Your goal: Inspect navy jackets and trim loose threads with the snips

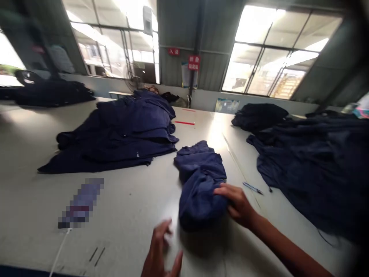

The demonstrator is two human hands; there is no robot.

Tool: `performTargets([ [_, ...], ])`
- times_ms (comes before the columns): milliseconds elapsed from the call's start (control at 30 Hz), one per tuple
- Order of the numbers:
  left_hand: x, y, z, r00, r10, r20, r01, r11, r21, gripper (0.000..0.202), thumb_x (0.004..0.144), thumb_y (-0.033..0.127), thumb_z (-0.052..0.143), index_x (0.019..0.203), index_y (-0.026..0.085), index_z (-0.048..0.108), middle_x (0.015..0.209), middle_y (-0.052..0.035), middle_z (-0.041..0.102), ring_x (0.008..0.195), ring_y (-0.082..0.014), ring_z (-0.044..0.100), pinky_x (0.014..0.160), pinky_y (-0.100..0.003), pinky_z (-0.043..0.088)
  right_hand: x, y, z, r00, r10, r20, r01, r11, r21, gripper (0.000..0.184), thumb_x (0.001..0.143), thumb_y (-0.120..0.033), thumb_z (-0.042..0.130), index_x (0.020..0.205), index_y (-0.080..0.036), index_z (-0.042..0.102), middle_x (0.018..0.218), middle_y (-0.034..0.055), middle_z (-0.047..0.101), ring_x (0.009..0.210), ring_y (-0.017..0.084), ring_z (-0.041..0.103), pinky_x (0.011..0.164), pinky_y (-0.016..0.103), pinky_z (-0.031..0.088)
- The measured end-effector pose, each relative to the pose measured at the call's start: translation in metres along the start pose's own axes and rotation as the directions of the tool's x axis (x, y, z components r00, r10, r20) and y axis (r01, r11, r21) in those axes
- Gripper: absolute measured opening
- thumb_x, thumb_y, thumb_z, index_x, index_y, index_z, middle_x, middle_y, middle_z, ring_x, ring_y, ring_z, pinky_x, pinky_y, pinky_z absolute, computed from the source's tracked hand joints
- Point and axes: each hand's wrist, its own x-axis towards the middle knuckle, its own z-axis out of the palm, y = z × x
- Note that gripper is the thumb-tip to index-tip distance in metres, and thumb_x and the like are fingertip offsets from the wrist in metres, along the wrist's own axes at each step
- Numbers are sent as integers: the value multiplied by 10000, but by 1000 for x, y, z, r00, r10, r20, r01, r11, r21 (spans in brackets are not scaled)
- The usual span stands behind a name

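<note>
A bundled navy blue garment [201, 184] lies on the white table, its near end folded over and bulging. My right hand [238, 202] grips the garment's right side, thumb and fingers closed on the cloth. Just left of its near end, my left hand [163, 250] is held above the table, apart from the cloth. Its fingers are spread and nothing is in them. The garment's exact kind cannot be made out in this crumpled form.
A pile of navy garments [123, 130] lies behind to the left, and more dark garments [311, 161] cover the right side. A pen [253, 188] rests right of the bundle. At the left is a blurred-out object [82, 202] with a white cable [61, 250].
</note>
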Motion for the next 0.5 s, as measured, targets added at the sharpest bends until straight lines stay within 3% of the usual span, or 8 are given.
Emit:
performTargets([
  [33,11,5,9,997,20,-73,-20,1000,-6,922,997,233,603,1706,473,64,1642,-158,442,1384,-327,625,1004,-528,641,-16,-20,6,993,-59,98,63,997,-34,389,866,-164,499,1141,-271,752,876,69,714,774,245,667,691,369,527],
  [100,30,16,20,993,113,-20,-111,991,76,961,909,118,610,1712,425,180,1750,-162,282,1543,-394,460,1123,-606,552,-40,-53,15,974,-106,203,130,985,-111,386,916,-167,497,1198,-269,741,893,75,708,745,235,630,668,367,499],
  [133,36,21,22,989,134,67,-142,982,126,953,853,63,605,1685,418,304,1756,-143,292,1559,-409,434,1150,-625,521,-51,-64,17,971,-101,215,135,980,-148,407,913,-175,519,1254,-262,723,958,91,723,783,247,637,700,387,509],
  [200,40,26,20,970,89,225,-136,970,200,883,776,-8,560,1550,417,552,1681,-102,452,1479,-391,546,1135,-604,541,-75,-75,15,980,-28,197,72,973,-218,590,832,-162,584,1413,-247,644,1167,144,724,959,309,662,847,478,539],
  [267,34,26,17,968,-3,252,-53,975,217,795,770,-10,521,1435,400,663,1600,-76,555,1347,-354,669,1087,-564,590,-102,-72,10,978,134,157,-87,958,-273,825,717,-123,623,1530,-241,550,1335,181,670,1165,383,626,1015,584,496],
  [333,25,22,16,989,-58,134,32,982,185,726,819,29,488,1435,372,662,1649,-65,492,1383,-354,639,1109,-579,574,-126,-61,5,929,349,124,-304,909,-284,851,677,-85,631,1507,-263,571,1381,173,643,1256,403,589,1076,606,467],
  [400,21,18,17,997,-72,-40,76,991,106,645,864,94,492,1449,322,635,1681,-86,419,1487,-383,529,1167,-624,513,-141,-49,4,854,504,127,-467,852,-236,706,716,-82,652,1395,-272,652,1384,152,640,1261,383,592,1064,563,486],
  [500,36,24,16,946,-261,-190,230,958,-173,469,929,217,523,1392,255,585,1557,-158,521,1457,-405,545,1169,-672,488,-140,-38,1,833,479,278,-471,876,-99,521,812,-155,720,1318,-277,694,1330,108,670,1187,321,628,1028,481,498],
])
